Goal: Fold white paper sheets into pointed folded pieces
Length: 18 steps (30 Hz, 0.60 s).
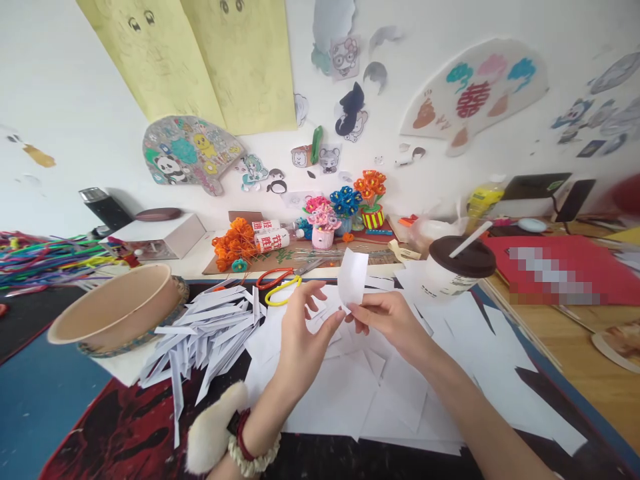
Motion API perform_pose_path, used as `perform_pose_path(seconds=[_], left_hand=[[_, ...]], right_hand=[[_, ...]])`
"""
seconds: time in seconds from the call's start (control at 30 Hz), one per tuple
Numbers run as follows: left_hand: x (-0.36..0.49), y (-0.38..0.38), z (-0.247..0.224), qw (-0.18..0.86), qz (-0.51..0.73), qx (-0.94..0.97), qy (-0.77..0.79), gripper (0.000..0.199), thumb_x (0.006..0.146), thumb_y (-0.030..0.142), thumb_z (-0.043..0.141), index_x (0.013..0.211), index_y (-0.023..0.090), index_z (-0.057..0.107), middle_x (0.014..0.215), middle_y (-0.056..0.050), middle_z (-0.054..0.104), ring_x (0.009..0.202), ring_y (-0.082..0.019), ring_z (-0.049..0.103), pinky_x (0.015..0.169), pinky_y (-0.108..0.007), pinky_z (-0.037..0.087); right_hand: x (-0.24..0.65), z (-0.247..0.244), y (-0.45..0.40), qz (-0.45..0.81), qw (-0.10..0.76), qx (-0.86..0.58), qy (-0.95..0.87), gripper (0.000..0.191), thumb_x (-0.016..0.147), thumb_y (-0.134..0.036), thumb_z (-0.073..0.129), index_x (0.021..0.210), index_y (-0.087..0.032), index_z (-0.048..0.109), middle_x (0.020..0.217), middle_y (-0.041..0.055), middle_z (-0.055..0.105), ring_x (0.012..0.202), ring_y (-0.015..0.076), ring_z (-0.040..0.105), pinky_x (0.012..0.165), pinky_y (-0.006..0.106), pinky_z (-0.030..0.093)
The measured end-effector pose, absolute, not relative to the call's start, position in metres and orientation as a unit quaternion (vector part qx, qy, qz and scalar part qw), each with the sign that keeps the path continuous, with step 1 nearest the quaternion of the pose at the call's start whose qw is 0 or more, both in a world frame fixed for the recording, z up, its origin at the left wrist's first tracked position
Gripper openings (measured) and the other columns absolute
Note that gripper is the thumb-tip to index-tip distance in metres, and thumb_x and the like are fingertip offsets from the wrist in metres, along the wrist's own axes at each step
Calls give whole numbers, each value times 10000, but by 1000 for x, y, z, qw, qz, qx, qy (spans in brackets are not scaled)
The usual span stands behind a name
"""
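Observation:
A small white piece of paper (353, 277) stands upright, slightly curved, pinched at its lower edge by my right hand (385, 317). My left hand (306, 327) is beside it with fingers apart; its thumb tip comes close to the paper's lower corner, and I cannot tell whether it touches. Beneath both hands lie overlapping white paper sheets (335, 400). To the left is a heap of narrow folded paper strips (210, 333). Scissors (283, 287) with red and yellow handles rest just beyond my left hand.
A beige bowl (115, 303) stands at the left, near colourful pipe cleaners (55, 260). A lidded cup with a straw (457, 267) is at the right, before a red folder (565, 267). Handmade flower pots (323, 233) line the back. A white fluffy thing (215, 427) lies by my left wrist.

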<state>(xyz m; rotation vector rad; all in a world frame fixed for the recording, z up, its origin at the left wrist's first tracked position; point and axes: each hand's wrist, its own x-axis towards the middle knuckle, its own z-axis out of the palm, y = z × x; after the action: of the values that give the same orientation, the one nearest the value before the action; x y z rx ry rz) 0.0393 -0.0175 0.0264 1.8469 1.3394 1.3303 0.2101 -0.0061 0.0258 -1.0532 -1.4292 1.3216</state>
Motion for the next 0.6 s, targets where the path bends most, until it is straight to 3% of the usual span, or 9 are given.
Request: perform_pose_path(seconds=[0.17,0.47,0.6], left_hand=[[36,-14,30,395,453,644,474,217,822,388,654,931,199,648,888,-35,643,715,-149,531,623,-259,395],[30,-12,33,438,445,652,430,322,725,447,739,903,188,668,834,-35,639,664,-139,475,613,-251,375],[30,-12,35,456,445,653,410,281,742,411,727,901,189,661,843,-31,653,649,-130,480,614,-248,373]], right_hand=[[207,26,-7,547,448,-436,-556,342,770,-463,696,588,-175,668,547,13,610,514,133,542,523,279,441],[207,26,-7,581,446,-430,-528,344,740,-463,720,566,-169,675,563,31,644,484,128,543,491,280,432],[209,25,-7,599,445,-421,-515,341,742,-448,725,569,-158,679,591,42,664,485,121,549,484,271,426]])
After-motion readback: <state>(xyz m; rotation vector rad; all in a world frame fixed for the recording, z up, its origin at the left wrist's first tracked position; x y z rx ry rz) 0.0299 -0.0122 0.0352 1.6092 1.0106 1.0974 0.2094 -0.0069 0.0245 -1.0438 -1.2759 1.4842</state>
